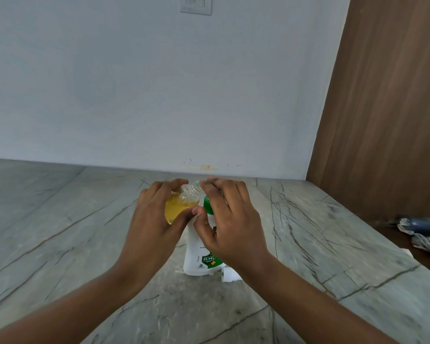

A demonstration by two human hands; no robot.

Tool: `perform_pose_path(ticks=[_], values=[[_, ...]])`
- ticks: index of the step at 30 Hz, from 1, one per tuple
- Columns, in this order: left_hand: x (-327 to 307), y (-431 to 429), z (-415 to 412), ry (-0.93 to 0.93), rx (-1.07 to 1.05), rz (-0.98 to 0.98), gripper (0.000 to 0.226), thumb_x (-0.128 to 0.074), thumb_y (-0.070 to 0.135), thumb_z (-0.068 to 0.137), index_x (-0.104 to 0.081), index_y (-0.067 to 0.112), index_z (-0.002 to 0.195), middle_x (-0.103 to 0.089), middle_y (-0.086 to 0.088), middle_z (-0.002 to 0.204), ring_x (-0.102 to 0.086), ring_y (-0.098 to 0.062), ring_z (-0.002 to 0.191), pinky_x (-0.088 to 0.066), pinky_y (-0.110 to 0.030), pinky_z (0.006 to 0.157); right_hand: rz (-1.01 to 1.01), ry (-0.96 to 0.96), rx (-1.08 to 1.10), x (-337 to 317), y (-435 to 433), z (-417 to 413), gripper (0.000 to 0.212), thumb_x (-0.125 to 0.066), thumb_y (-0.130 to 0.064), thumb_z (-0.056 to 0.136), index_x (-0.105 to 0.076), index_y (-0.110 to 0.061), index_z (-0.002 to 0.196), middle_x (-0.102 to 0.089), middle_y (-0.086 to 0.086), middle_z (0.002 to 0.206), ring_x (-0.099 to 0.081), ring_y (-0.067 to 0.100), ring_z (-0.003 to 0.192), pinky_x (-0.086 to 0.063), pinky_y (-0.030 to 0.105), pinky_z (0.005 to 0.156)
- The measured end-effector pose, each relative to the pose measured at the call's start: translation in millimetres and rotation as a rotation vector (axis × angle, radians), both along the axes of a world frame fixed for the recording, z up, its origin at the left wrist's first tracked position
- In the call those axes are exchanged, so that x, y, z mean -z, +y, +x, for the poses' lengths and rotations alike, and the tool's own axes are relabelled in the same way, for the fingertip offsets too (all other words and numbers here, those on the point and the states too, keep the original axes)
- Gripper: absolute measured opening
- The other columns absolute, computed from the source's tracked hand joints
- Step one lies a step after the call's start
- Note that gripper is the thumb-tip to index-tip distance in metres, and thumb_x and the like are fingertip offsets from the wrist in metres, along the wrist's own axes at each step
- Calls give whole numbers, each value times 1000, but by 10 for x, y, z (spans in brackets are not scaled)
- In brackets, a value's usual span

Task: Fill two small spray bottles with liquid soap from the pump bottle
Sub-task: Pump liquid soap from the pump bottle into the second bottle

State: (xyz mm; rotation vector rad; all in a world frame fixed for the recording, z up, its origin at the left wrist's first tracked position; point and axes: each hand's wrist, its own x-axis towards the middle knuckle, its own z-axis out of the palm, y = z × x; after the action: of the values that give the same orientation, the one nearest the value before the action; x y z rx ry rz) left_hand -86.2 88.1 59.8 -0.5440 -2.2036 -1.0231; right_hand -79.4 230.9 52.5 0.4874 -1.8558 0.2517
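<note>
My left hand (152, 219) grips a small clear spray bottle (181, 203) about half full of yellow soap. The bottle is tilted, with its threaded neck pointing up and to the right. My right hand (227, 219) curls over the top of the white pump bottle (196, 254), which has a green label and stands on the counter. The right fingertips touch the small bottle's mouth and the thumb rests by its body. Whether they pinch a cap is hidden. A white plastic part (230, 273) lies at the pump bottle's base. A second small bottle is not visible.
The grey veined stone counter (72, 244) runs back to a pale wall with a yellow stain (205, 167). A brown wooden panel (382, 120) stands on the right. Beyond the counter's right edge lies crumpled cloth (422, 237).
</note>
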Motion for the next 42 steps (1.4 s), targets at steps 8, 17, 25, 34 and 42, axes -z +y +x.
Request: perform_pose_path(ticks=[8, 17, 25, 34, 42], values=[[65, -21, -17, -3, 12, -25, 59, -46, 60, 71, -53, 28, 120, -51, 14, 108, -45, -7, 103, -31, -9, 72, -7, -6, -4, 68, -14, 1, 35, -53, -23, 85, -67, 1, 106, -64, 11, 100, -49, 18, 96, -44, 18, 70], [49, -23, -9, -3, 14, -24, 56, -48, 57, 73, -53, 29, 120, -51, 15, 107, -46, -7, 101, -32, -9, 72, 26, -8, 0, 44, 18, -5, 37, -51, -24, 85, -66, 0, 107, -65, 12, 100, -50, 19, 96, -48, 21, 68], [-33, 1, 16, 8, 6, 17, 54, -52, 54, 73, -54, 27, 119, -52, 14, 105, -48, -9, 99, -32, -10, 71, 44, -6, 24, -66, 33, 23, 37, -49, -26, 85, -66, -2, 107, -64, 9, 99, -48, 16, 95, -47, 19, 63], [-43, 6, 8, 6, 5, 28, 53, -54, 52, 73, -56, 25, 118, -55, 10, 107, -50, -12, 100, -33, -11, 71, 44, -6, 20, -87, 31, 25, 36, -48, -25, 84, -67, -3, 106, -64, 8, 99, -48, 16, 96, -48, 19, 62], [-38, 7, 12, 1, 7, 23, 54, -52, 53, 73, -55, 26, 120, -53, 13, 107, -47, -9, 101, -32, -10, 71, -12, 3, -1, -20, 17, -12, 36, -51, -25, 85, -66, -1, 108, -64, 11, 102, -49, 18, 98, -49, 21, 69]])
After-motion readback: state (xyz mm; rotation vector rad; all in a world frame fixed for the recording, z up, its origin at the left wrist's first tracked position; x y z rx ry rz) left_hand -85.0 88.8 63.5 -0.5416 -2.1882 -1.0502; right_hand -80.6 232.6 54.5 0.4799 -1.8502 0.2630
